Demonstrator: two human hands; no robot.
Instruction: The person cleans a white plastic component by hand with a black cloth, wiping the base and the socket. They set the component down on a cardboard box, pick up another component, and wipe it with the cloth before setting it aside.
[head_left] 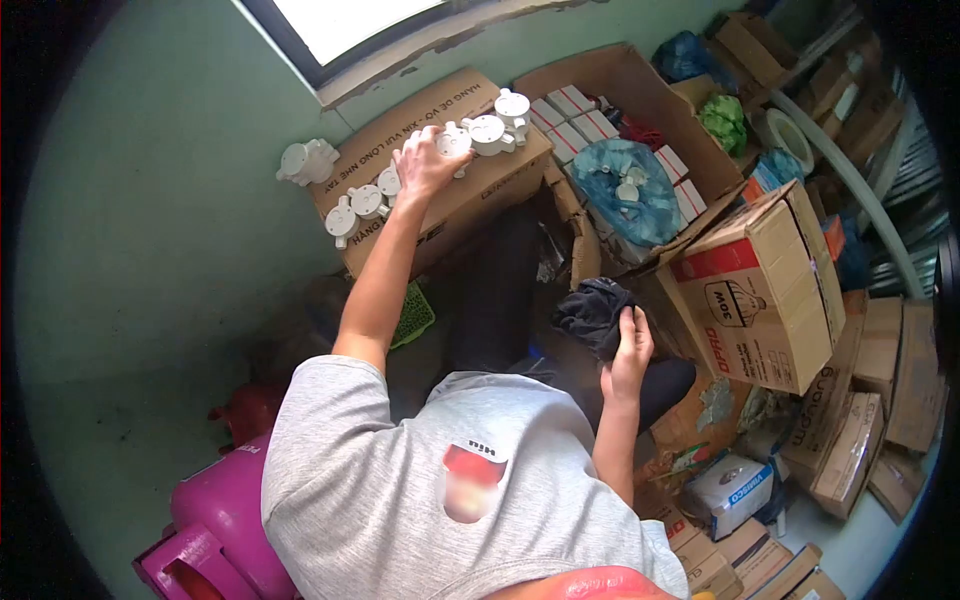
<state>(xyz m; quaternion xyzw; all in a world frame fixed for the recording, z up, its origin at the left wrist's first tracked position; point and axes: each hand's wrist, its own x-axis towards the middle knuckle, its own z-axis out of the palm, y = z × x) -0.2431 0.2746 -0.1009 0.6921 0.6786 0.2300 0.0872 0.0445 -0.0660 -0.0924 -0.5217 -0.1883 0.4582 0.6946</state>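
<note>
My left hand (pixel 424 168) reaches over a large cardboard carton (pixel 400 125), its fingers closed around a white round junction box (pixel 453 141) with short pipe stubs. More such boxes stand in a row on the carton: a white junction box (pixel 341 219) at the near left end and another white junction box (pixel 488 132) just right of my fingers. A stacked group of white junction boxes (pixel 307 161) sits at the carton's left edge. Lower right, above my leg, my right hand (pixel 627 352) grips a crumpled black cloth (pixel 594 314); part of its fingers is behind the cloth.
An open carton (pixel 600 75) on the right holds small white boxes and a blue plastic bag (pixel 627 190). Beside it leans a bulb carton (pixel 762 290). A green basket (pixel 412 314) lies below my left arm; a pink gas cylinder (pixel 235 515) stands lower left. Several flattened cartons fill the right.
</note>
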